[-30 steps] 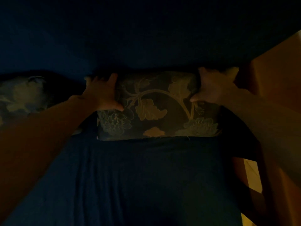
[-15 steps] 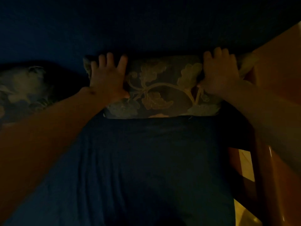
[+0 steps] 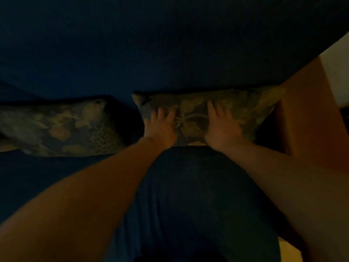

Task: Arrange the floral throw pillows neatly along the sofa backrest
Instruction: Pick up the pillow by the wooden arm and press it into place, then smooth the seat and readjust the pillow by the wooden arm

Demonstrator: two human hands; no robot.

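Note:
The scene is very dim. A floral throw pillow [image 3: 243, 108] leans against the dark blue sofa backrest [image 3: 170, 53], its right corner touching the wooden armrest. My left hand [image 3: 160, 127] lies flat on the pillow's left part, fingers spread. My right hand [image 3: 221, 125] presses flat on its middle, fingers apart. Neither hand grips the fabric. A second floral pillow [image 3: 60, 127] rests against the backrest further left, with a dark gap between the two.
An orange-brown wooden armrest [image 3: 311, 120] bounds the sofa on the right. The dark blue seat cushion [image 3: 188, 195] stretches toward me between my forearms. A pale wall [image 3: 338, 72] shows at the far right.
My hands slid from the pillow's outer top corners inward onto its face. The view shifted right to left, bringing more of the second pillow into sight.

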